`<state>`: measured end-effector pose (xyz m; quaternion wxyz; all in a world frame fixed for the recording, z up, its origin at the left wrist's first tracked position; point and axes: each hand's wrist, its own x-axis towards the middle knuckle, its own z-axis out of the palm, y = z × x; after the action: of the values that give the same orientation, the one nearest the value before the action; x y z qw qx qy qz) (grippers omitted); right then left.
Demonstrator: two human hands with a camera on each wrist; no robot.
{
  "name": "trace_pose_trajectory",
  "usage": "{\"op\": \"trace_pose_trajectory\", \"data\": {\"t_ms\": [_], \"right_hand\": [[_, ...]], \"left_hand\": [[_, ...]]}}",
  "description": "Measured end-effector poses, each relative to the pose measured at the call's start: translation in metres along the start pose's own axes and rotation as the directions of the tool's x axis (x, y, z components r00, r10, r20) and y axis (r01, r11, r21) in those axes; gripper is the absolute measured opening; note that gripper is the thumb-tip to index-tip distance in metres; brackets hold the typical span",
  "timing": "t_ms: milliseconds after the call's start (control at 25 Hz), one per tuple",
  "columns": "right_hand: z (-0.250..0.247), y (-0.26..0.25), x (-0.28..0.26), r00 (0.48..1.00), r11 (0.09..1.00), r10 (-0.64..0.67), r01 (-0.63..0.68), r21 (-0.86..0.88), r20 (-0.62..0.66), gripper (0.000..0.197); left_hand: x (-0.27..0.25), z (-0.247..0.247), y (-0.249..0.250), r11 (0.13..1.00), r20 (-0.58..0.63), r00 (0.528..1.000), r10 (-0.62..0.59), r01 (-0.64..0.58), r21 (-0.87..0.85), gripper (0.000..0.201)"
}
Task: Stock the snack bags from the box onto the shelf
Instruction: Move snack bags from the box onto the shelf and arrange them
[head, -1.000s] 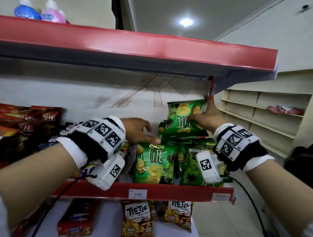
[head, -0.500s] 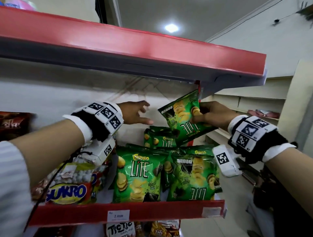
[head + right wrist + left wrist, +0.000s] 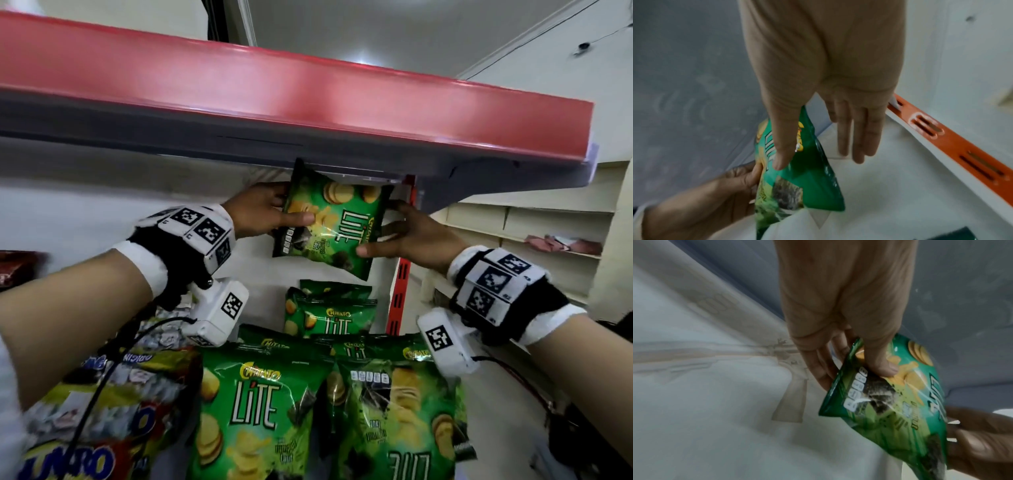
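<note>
A green Lite snack bag [image 3: 330, 224] is held up between both hands, high in the shelf bay, its top edge right under the underside of the red upper shelf [image 3: 308, 99]. The bag is turned sideways, lettering running vertically. It is well above the other green Lite bags [image 3: 260, 411] standing on the shelf below.

The left hand [image 3: 260, 212] is at the bag's left edge. The thumb is pressed on the front face and the fingers are curled behind the edge, so the bag is pinched; this is confirmed in the left wrist view, where the thumb [image 3: 882, 363] lies on the printed chips and the fingers go behind the foil.

The right hand [image 3: 407, 236] is at the bag's right edge. The thumb is laid along the front lower right corner. In the right wrist view the thumb [image 3: 785, 146] rests on the bag [image 3: 797, 178] while the other fingers [image 3: 857, 138] are stretched out straight behind it; the bag is clamped lightly between thumb and straight fingers, not wrapped.

A red slotted upright [image 3: 400, 298] is seen just right of the bag, behind the right hand. A yellow and blue snack pack [image 3: 102, 428] lies on the shelf left of the green bags, under the left forearm.
</note>
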<state>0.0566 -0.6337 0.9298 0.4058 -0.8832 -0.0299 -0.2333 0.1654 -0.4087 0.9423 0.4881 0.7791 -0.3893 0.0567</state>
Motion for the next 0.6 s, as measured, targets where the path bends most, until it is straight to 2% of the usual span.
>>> {"op": "trace_pose_trajectory", "data": {"t_ms": [40,120,200,280,360,480,600], "right_hand": [[0.000,0.005,0.002,0.998,0.999,0.026,-0.028,0.043,0.054,0.068],[-0.003,0.013,0.005,0.996,0.999,0.013,-0.016,0.038,0.083,0.045],[-0.014,0.020,0.004,0.999,0.998,-0.028,0.027,-0.063,-0.015,0.032],[-0.031,0.028,0.000,0.991,0.980,-0.063,0.039,-0.195,-0.116,0.030],[-0.043,0.037,-0.007,0.988,0.908,-0.092,0.031,-0.417,-0.126,0.036],[-0.045,0.049,-0.020,0.992,0.765,-0.093,0.013,-0.644,-0.090,0.040],[-0.048,0.054,-0.025,0.996,0.781,-0.018,-0.042,-0.623,-0.090,0.038]], "left_hand": [[0.001,0.000,0.000,0.999,0.025,1.000,-0.004,0.005,-0.039,0.040],[0.004,0.001,-0.001,1.000,0.180,0.984,-0.022,0.023,-0.009,0.036],[0.012,0.003,-0.004,0.974,0.353,0.926,-0.133,0.055,0.222,0.047],[0.023,0.007,-0.011,0.844,0.381,0.882,-0.278,0.035,0.535,0.057],[0.033,0.015,-0.022,0.713,0.396,0.854,-0.337,-0.043,0.700,0.051],[0.042,0.029,-0.039,0.663,0.458,0.795,-0.398,-0.097,0.743,0.044],[0.052,0.041,-0.058,0.724,0.522,0.754,-0.398,-0.092,0.684,0.036]]}}
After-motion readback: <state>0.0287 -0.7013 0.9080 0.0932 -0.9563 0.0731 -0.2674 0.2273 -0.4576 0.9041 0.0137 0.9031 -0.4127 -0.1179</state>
